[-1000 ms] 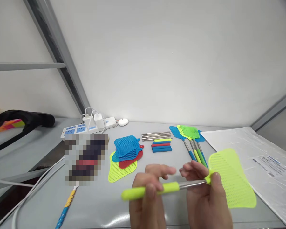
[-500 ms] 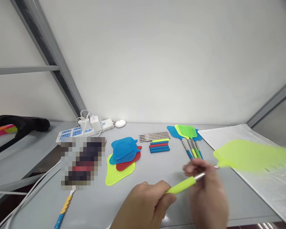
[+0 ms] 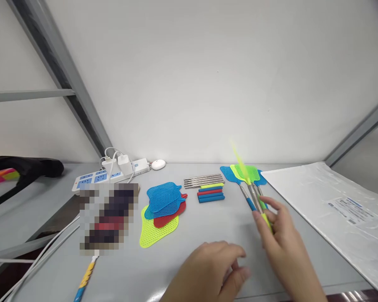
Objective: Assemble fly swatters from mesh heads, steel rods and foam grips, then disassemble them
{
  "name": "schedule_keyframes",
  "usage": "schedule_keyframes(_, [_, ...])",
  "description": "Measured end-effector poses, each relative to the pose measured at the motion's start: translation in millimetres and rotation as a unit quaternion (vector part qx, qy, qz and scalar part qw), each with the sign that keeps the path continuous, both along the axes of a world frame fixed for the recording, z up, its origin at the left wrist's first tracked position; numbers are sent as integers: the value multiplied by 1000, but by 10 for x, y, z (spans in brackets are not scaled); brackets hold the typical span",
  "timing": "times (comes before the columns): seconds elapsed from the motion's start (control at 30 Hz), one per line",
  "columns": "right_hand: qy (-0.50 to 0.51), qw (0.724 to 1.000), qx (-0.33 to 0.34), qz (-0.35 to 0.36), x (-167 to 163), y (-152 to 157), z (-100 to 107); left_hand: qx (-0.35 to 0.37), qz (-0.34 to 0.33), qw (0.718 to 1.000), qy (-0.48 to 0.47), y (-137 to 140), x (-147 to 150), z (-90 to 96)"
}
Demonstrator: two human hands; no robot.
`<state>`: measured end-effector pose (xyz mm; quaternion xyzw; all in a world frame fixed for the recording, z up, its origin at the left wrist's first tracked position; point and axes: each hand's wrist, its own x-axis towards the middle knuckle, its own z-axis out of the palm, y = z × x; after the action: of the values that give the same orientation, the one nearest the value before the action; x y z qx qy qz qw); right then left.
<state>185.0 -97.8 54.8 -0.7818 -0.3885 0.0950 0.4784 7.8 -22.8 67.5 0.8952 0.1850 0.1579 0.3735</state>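
- Right hand [image 3: 279, 230]: fingers clamped on the grip of a yellow-green plastic fly swatter [image 3: 248, 182] with a slim silvery metal shaft, the index finger extended.
- The fly swatter: over the right part of the grey bench [image 3: 119, 272], head toward the far edge, seen nearly edge-on and blurred; it overlaps the group behind it in view, and contact cannot be told.
- Left hand [image 3: 212, 266]: near the middle of the near edge, fingers curled and apart from the thumb.
- Blue, yellow-green and green mesh swatters with metal shafts [image 3: 255, 173]: fanned and overlapping, right of centre, heads near the far edge.
- Thin silvery metal rods [image 3: 198, 181]: side by side, near the middle of the far edge.
- Short yellow-green, red and blue tubular grips [image 3: 211, 193]: in a row just on the near side of the rods.
- Loose blue, red and yellow-green plastic mesh heads [image 3: 164, 199]: an overlapping pile left of centre, blue uppermost, yellow-green lowest.
- White plastic-wrapped sheet with a printed label [image 3: 311, 201]: along the right edge.
- White power strip with blue sockets [image 3: 96, 178]: toward the far left corner, beside a white oval device [image 3: 158, 164].
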Motion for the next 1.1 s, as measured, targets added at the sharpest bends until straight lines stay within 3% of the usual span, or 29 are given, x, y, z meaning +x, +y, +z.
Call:
schedule_keyframes(0.1, [-92, 989, -89, -71, 343, 25, 115, -2, 112, 993, -21, 70, -44, -33])
schedule_keyframes(0.17, [-148, 975, -151, -74, 543, 107, 154, -5, 158, 987, -21, 132, -73, -63])
schedule_keyframes(0.33, [-203, 958, -199, -29, 788, 374, 61, -23, 162, 986, -19, 199, -109, -112])
schedule_keyframes(0.6, [-220, 953, -206, -25, 770, 600, -100, -44, 148, 986, -61, 190, -89, -163])
schedule_keyframes(1.1, [-210, 958, -193, -26, 751, 594, -240, -72, 152, 979, -114, 222, -90, -169])
